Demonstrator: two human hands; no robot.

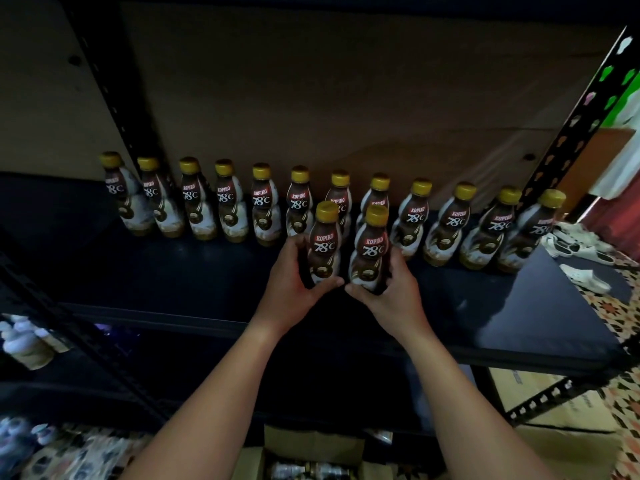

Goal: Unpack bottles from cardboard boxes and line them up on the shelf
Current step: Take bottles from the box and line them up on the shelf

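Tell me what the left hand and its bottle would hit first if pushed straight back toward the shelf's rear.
Likely the back-row bottle directly behind the bottle that the left hand grips. Its cap shows just above and behind, though the gap between them is hard to judge.

A dark shelf board point(485, 299) set in a black slotted metal frame point(568, 147) carries a row of twelve Kopiko 78°C coffee bottles point(228, 202) with gold caps, standing upright along its far edge from left to right, labels turned to the near side. Neighbours in the row stand just beside each other. The leftmost bottle point(119, 194) sits partly behind the left upright point(114, 98); the rightmost bottle point(535, 230) stands at the right end beside the right post. The near strip of the board is dark blue
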